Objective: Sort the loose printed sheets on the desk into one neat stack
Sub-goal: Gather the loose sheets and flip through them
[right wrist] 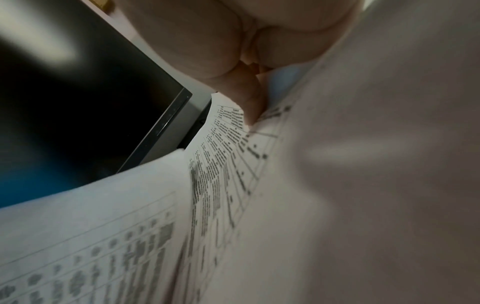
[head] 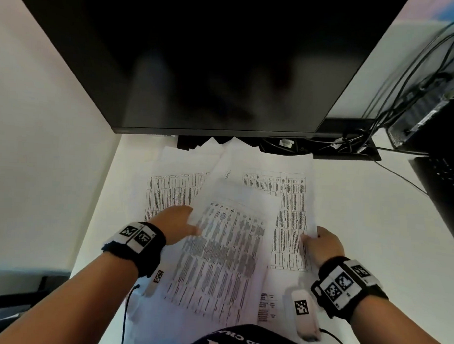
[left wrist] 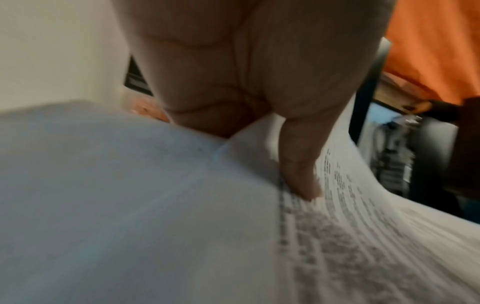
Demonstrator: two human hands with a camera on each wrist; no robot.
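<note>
Several white printed sheets with tables lie fanned and overlapping on the white desk (head: 360,228). The top sheet (head: 223,254) sits tilted in the middle and looks blurred. My left hand (head: 179,223) pinches its left edge; in the left wrist view the thumb (left wrist: 298,174) lies on the print of this top sheet (left wrist: 363,236), with the fingers hidden beneath. My right hand (head: 322,243) pinches the right edge of the right sheet (head: 291,212). In the right wrist view the thumb (right wrist: 249,102) presses on this right sheet (right wrist: 228,164). Another sheet (head: 168,193) lies at the left, partly covered.
A dark monitor (head: 199,55) hangs over the far edge of the sheets. Black cables (head: 350,142) run behind it to a black computer case (head: 447,179) at the right. A white partition (head: 41,139) bounds the desk's left side. Bare desk shows to the right of the sheets.
</note>
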